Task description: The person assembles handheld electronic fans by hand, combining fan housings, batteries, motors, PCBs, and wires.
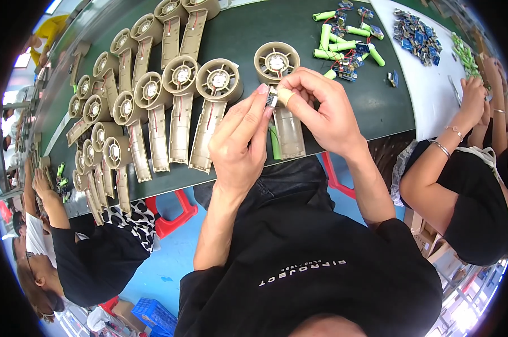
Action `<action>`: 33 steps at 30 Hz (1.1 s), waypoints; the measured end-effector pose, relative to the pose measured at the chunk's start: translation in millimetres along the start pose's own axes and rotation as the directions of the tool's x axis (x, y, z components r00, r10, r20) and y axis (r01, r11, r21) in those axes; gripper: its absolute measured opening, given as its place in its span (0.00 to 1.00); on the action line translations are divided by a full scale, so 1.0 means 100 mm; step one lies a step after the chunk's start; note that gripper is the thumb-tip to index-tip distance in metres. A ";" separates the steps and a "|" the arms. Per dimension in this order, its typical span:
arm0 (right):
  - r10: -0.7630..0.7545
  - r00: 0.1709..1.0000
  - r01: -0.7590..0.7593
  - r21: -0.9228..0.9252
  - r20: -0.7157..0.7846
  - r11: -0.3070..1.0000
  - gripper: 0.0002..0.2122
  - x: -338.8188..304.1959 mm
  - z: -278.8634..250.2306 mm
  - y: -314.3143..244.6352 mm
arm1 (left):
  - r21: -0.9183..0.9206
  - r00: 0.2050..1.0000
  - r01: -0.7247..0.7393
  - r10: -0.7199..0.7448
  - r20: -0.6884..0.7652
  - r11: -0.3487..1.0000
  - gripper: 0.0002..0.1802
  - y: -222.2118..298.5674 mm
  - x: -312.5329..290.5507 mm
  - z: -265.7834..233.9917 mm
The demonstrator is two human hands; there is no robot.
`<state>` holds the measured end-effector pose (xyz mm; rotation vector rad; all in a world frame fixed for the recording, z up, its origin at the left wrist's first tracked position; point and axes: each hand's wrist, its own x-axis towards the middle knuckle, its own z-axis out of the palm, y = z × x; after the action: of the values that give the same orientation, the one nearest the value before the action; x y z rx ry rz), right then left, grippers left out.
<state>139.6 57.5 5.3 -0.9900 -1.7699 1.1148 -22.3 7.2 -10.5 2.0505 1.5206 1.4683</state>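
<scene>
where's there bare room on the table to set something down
Two bare patches show on the dark green table: one toward the far side, between the tan fan housings and green cells; another beyond the right hand, between those cells, the white surface and the near edge. Crowded: the left, with housings, and the piled blue circuit boards.

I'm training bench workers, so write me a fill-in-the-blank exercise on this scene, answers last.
1. The left hand and right hand meet at a small dark electronic part over a dark ____ flat-topped table.
2. Most beige plastic fan housings with long handles lie on the person's ____ side.
3. Heaped blue circuit boards lie on a ____ surface.

Missing words: green; left; white.
</scene>
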 end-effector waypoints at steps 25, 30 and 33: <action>-0.312 0.942 0.257 -0.337 -0.120 0.906 0.05 -0.02 0.17 0.15 | 0.024 0.997 0.066 -0.067 0.029 0.998 0.16 0.00 -0.02 -0.04; -0.406 0.906 0.333 -0.393 -0.118 0.857 0.06 0.01 0.20 0.17 | 0.031 0.999 0.053 -0.054 0.007 0.998 0.15 -0.04 -0.04 -0.02; -0.368 0.921 0.296 -0.378 -0.132 0.877 0.06 0.00 0.21 0.17 | 0.033 0.997 0.076 -0.077 0.012 0.997 0.15 -0.02 -0.04 -0.01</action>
<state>124.2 56.0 -16.2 -0.9162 -1.9179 0.4711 -23.9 4.9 -13.5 1.9920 1.6096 1.4086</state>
